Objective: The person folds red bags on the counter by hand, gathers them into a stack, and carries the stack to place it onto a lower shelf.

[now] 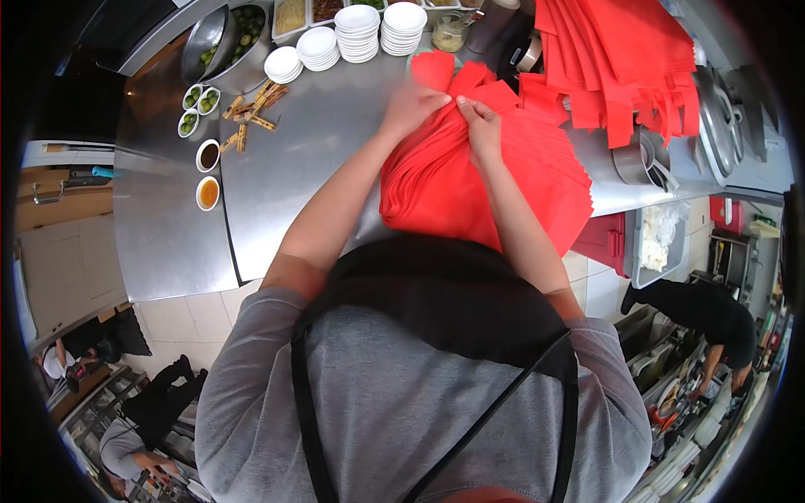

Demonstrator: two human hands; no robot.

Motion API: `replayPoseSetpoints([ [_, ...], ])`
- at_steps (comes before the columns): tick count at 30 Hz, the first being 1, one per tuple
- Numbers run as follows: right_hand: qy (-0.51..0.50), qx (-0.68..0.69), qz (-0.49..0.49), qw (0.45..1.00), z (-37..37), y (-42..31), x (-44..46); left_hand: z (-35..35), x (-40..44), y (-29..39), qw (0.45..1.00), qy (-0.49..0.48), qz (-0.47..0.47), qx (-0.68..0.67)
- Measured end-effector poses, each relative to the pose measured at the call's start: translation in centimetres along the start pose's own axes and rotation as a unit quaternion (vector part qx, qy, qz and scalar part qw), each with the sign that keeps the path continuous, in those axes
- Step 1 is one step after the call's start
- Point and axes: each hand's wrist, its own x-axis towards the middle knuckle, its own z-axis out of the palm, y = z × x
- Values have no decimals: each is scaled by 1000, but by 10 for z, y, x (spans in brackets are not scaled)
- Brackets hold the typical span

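A thick fanned stack of red fabric bags (495,193) with zigzag-cut edges lies on the steel counter in front of me. At the stack's far end, near the bag handles, my two hands meet almost fingertip to fingertip. My left hand (411,107), partly blurred, has its thumb and finger closed on the red fabric. My right hand (483,132) pinches the same upper edge between thumb and fingers, with its forearm across the stack. Another pile of red bags (620,59) sits farther back at the right, its handles hanging forward.
Stacked white dishes (358,33) stand at the back beside a metal pot (251,63) of green limes. On the left are sauce cups (208,193), lime cups (189,123) and small wrapped sticks (256,109). A saucepan (633,159) stands right. Other people (713,323) work behind.
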Motion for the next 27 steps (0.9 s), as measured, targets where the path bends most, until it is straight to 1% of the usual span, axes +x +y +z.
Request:
replayPoseSetpoints([
  [2, -2, 1, 2, 1000, 0, -3, -2, -6, 3, 4, 996, -76, -35, -37],
  [3, -4, 1, 3, 1000, 0, -3, -3, -8, 3, 7, 996, -76, -35, -37],
  [5, -8, 3, 2, 1000, -1, -3, -2, -11, 2, 10, 994, -99, -34, 7],
  [9, 0, 2, 1, 1000, 1, -4, -3, -11, 5, 5, 991, -115, -54, -33],
  [11, 1, 1, 1, 1000, 1, -6, -4, -12, 6, 2, 975, -128, -100, -148],
  [17, 3, -1, 7, 1000, 0, -6, -4, -12, 6, 2, 967, -129, -120, -185],
  [20, 3, 0, 6, 1000, 1, -7, -4, -12, 7, 3, 972, -140, -112, -154],
  [27, 4, -4, 1, 1000, 0, -8, -4, -10, 8, -1, 972, -121, -121, -162],
])
